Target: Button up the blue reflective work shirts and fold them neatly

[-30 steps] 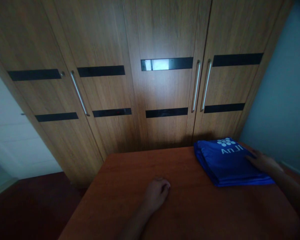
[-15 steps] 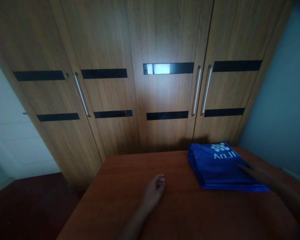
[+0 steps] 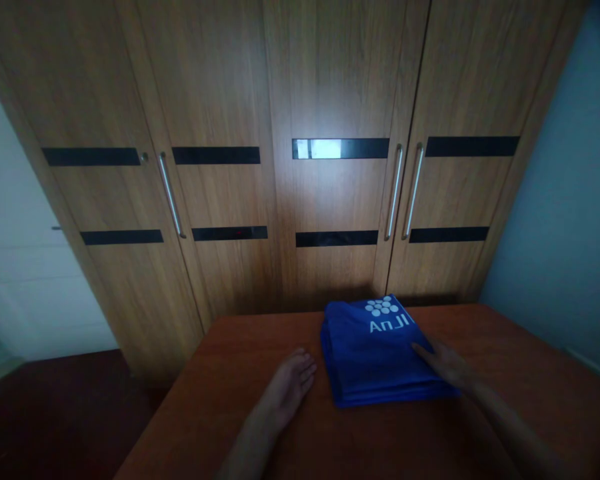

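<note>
A folded blue cloth point(image 3: 380, 360) with white dots and lettering printed near its far edge lies flat on the reddish-brown table, in several layers. My right hand point(image 3: 445, 363) is at its right edge, thumb on top of the fabric and the other fingers along the side, partly hidden. To the left of the cloth, my left hand point(image 3: 290, 383) rests on its side on the table. Its fingers are loosely bent, the palm faces the cloth, and a small gap separates the two. Nothing is in that hand.
The wooden table point(image 3: 220, 373) reaches up to a tall wardrobe point(image 3: 230, 277) with metal handles and dark strips. A pale wall point(image 3: 555, 233) stands on the right. At the left are a white door point(image 3: 35, 280) and a dark red floor point(image 3: 55, 407).
The folded blue cloth has slid left across the table, my right hand moving with it. My left hand has shifted slightly left and its fingers have uncurled. The view has tilted a little.
</note>
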A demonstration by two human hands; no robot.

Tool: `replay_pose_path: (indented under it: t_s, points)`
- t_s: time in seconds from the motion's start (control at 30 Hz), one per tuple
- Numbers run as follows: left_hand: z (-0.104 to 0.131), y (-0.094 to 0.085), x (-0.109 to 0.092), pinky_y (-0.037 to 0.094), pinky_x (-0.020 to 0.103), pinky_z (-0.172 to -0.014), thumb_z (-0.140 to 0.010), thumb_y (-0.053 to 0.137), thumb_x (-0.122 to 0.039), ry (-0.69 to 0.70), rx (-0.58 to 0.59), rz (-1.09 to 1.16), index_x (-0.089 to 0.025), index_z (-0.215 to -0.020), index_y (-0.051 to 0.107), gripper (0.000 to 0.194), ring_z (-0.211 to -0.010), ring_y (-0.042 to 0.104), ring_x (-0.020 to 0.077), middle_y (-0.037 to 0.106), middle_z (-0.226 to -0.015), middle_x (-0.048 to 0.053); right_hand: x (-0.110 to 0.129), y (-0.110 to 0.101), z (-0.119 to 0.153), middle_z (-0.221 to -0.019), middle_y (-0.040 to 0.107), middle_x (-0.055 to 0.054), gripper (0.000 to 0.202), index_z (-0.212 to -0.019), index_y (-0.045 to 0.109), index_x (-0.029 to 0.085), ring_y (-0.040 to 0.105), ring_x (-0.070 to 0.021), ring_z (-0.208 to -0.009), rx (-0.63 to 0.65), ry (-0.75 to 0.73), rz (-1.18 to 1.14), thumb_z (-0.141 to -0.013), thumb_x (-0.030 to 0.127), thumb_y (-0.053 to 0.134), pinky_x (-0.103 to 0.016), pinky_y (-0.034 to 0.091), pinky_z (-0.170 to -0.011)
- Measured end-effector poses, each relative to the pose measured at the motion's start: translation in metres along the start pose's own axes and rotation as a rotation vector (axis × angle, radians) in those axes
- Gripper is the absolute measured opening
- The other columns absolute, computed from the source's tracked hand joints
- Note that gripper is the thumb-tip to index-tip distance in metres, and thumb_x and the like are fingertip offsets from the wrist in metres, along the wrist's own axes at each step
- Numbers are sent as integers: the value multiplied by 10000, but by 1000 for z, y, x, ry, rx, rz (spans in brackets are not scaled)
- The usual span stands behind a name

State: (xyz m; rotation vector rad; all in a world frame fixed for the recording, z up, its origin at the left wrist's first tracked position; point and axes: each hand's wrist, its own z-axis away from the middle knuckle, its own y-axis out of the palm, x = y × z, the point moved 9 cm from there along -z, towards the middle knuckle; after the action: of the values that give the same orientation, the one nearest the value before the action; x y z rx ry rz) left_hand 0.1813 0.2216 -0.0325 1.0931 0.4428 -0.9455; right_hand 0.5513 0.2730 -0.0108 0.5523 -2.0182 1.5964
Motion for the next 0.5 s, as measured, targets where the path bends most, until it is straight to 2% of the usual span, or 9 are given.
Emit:
replay_pose_path:
  t_s: [0.1, 0.17, 0.23, 0.37, 0.5]
  points:
    - [-3, -9, -13, 452, 271, -838, -781, 553, -147, 47, -6, -6, -201, -866, 540, 102, -818, 653, 156, 672, -884, 53, 31, 28, 7, -1216, 638, -90, 562, -1237, 571, 178, 588, -285, -1112, 136, -68, -123, -826, 536, 436, -408, 406, -999]
    - [-5, -15, -22, 464, 261, -780, -782, 548, -162, 69, 15, -38, -190, -793, 560, 32, -764, 650, 153, 683, -846, 48, 47, 42, 11, -1247, 616, -88, 570, -1263, 545, 183, 565, -280, -1144, 165, -89, -164, -829, 537, 440, -412, 376, -1025]
    - [-7, -25, -30, 470, 250, -725, -782, 543, -169, 83, 0, -66, -183, -743, 577, 53, -701, 641, 146, 689, -796, 42, 59, 53, 15, -1272, 596, -96, 581, -1278, 524, 170, 549, -275, -1165, 166, -103, -170, -834, 534, 438, -409, 359, -1037]
    - [-10, -42, -41, 469, 233, -678, -791, 529, -163, 96, -47, -82, -178, -714, 606, 110, -649, 629, 135, 690, -732, 35, 67, 69, 23, -1281, 579, -131, 584, -1287, 494, 132, 537, -276, -1180, 143, -59, -124, -852, 514, 416, -393, 374, -1014]
    - [-10, -42, -45, 466, 228, -662, -773, 576, -171, 112, -20, -116, -160, -846, 660, 112, -731, 645, 152, 711, -839, 56, 68, 73, 36, -1257, 592, -140, 568, -1301, 473, 136, 562, -279, -1146, 141, -20, -96, -869, 495, 389, -393, 399, -981]
